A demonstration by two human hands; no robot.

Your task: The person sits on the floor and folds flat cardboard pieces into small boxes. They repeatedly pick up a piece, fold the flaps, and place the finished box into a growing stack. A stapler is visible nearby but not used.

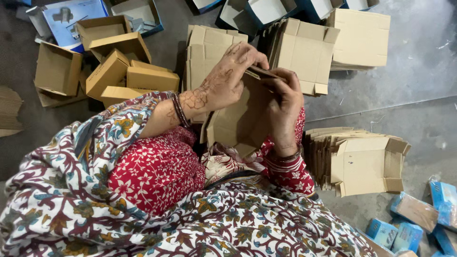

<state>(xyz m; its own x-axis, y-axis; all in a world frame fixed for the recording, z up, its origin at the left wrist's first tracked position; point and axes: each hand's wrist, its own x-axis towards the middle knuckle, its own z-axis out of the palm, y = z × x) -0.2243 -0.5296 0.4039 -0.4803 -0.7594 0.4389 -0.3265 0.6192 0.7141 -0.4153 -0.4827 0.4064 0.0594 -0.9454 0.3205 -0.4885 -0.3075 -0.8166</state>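
Many flat cartons (362, 164) on grey floor (419, 81)

Brown carton (238, 119) in both hands; flat blanks (362, 162) right; made-up boxes (119, 71) upper left; blue pkgs (404, 233) lower right.

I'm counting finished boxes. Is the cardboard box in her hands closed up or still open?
Open. The cardboard box shows its bare inside, and the left hand and right hand pinch a flap at its top edge.
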